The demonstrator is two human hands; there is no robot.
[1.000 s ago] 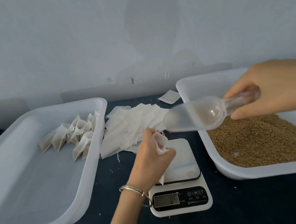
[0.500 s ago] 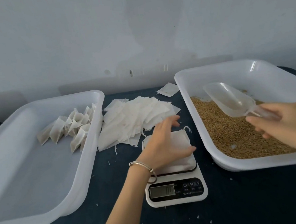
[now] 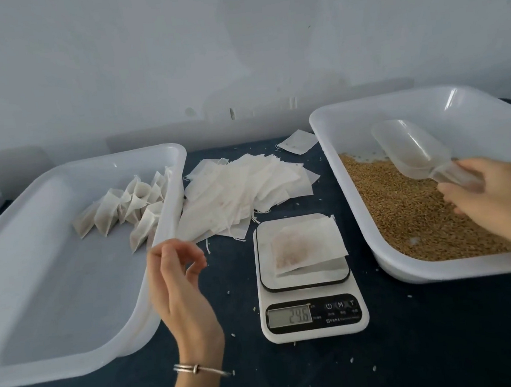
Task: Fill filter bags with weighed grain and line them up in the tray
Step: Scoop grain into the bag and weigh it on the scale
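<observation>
Filled bag (image 3: 307,246) on the scale (image 3: 309,278), both hands off it.

The bag lies flat with one corner past the platform's right edge; a careless lift could tip grain out of its mouth onto the dark counter (image 3: 419,349), or a knock could throw off the reading. The left hand (image 3: 178,282) hovers near the counter's front edge beside the tray (image 3: 53,275), fingers loosely curled, holding nothing. The right hand (image 3: 495,198) grips the scoop (image 3: 412,150) handle over the grain tub (image 3: 442,269).
</observation>
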